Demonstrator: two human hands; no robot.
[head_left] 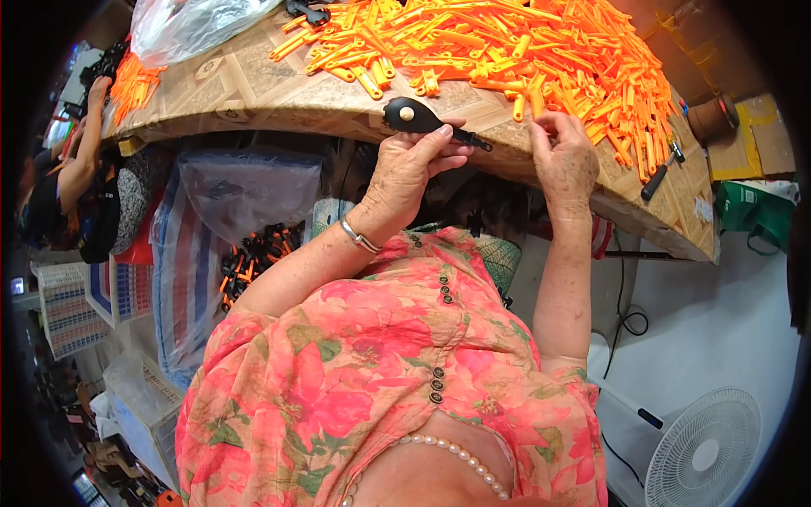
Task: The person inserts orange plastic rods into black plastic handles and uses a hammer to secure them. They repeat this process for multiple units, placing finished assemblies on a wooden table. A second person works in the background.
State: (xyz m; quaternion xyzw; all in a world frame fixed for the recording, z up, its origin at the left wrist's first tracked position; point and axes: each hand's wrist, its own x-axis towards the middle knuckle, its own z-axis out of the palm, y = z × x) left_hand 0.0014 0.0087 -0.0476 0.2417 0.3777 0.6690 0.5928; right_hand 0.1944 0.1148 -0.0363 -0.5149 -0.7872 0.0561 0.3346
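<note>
My left hand (407, 173) is closed round a black plastic part (412, 116) with a wide rounded end, a pale round disc on it and a narrow tip pointing right. It is held just over the table's near edge. To the right, my right hand (564, 156) has its thumb and forefinger pinched at the end of an orange plastic piece (536, 95) on the near side of the heap. A large heap of slim orange plastic pieces (498, 51) spreads across the table (279, 89) beyond both hands.
A small black-handled hammer (662, 173) lies by the table's right edge. Clear plastic bags (194, 29) rest at the back left. A striped sack (190, 245) with black and orange parts stands below. A white fan (703, 456) is at lower right. Another person's arm (78, 165) shows at far left.
</note>
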